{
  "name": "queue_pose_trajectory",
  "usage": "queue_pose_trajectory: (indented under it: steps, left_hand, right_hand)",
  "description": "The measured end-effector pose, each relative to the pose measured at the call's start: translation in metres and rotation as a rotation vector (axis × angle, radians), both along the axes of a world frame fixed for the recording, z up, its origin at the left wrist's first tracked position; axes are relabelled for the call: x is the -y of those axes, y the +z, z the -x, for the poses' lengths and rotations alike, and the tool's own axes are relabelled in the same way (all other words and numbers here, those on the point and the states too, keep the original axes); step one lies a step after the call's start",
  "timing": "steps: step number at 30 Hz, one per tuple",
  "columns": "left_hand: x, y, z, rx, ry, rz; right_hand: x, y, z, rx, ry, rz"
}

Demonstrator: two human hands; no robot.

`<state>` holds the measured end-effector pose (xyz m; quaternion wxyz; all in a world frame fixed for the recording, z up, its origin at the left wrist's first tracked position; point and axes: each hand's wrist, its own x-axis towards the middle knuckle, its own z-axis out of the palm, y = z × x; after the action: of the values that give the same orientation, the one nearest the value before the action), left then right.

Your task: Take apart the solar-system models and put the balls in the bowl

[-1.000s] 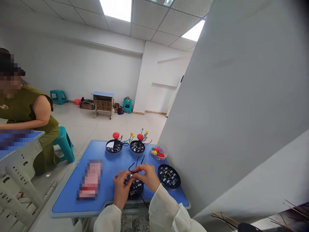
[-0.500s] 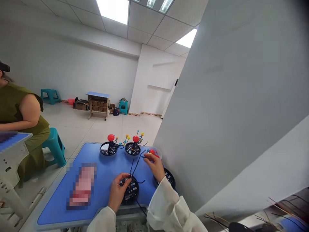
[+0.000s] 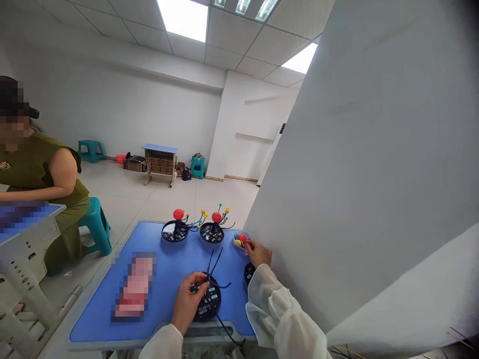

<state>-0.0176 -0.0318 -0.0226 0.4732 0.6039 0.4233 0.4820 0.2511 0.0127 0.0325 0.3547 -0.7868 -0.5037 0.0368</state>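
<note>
My left hand [image 3: 189, 299] pinches the black stem with thin bent arms [image 3: 214, 267] that stands over a round black base [image 3: 210, 304] near the table's front. My right hand [image 3: 259, 253] has its fingers at the rim of a clear bowl [image 3: 235, 242] holding red, yellow and blue balls; whatever is between its fingertips is too small to make out. Another round black base [image 3: 248, 273] lies partly hidden behind the right sleeve. Two models with red balls and small coloured balls on arms, one on the left [image 3: 178, 215] and one on the right [image 3: 217, 218], stand at the back.
A blurred pink item [image 3: 135, 286] lies on the left of the blue table [image 3: 168, 279]. A wall [image 3: 337, 199] rises close on the right. A person in green [image 3: 48, 169] sits at another table on the left. A black cable hangs over the front edge.
My right hand has moved away from the black arms to the bowl, and the thin black piece it held is no longer visible. The view has shifted slightly left.
</note>
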Motion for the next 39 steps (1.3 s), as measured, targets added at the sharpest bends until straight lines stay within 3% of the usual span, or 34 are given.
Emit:
queue_pose_trajectory:
  steps: [3, 6, 8, 10, 23, 28, 31, 33, 39]
  left_hand:
    - [0.000, -0.001, 0.001, -0.036, 0.001, -0.042]
    - [-0.001, -0.001, 0.003, -0.067, 0.003, -0.064]
    - [-0.002, -0.002, 0.003, -0.082, -0.001, -0.073]
    - [-0.002, -0.004, 0.004, -0.098, -0.002, -0.090]
    - [0.005, -0.025, 0.007, -0.351, 0.077, -0.232]
    - [0.004, -0.029, 0.006, -0.435, 0.067, -0.263]
    - [0.005, -0.028, 0.005, -0.472, 0.067, -0.249]
    - [0.006, -0.026, 0.004, -0.493, 0.056, -0.223]
    - [0.011, -0.020, 0.001, -0.477, 0.039, -0.129]
  right_hand:
    - [0.013, 0.002, 0.026, -0.038, 0.169, -0.029]
    - [0.035, 0.003, 0.062, -0.075, 0.462, -0.016]
    - [0.051, 0.005, 0.086, -0.026, 0.651, -0.006]
    - [0.063, 0.006, 0.103, 0.075, 0.745, 0.005]
    - [0.075, 0.024, 0.132, 0.606, 0.711, 0.130]
    - [0.072, 0.021, 0.132, 0.445, 0.664, -0.006]
    - [0.056, 0.020, 0.117, 0.189, 0.556, -0.149]
    - [0.040, 0.022, 0.098, 0.085, 0.444, -0.145]
    - [-0.006, 0.027, 0.025, 0.129, 0.167, 0.010]
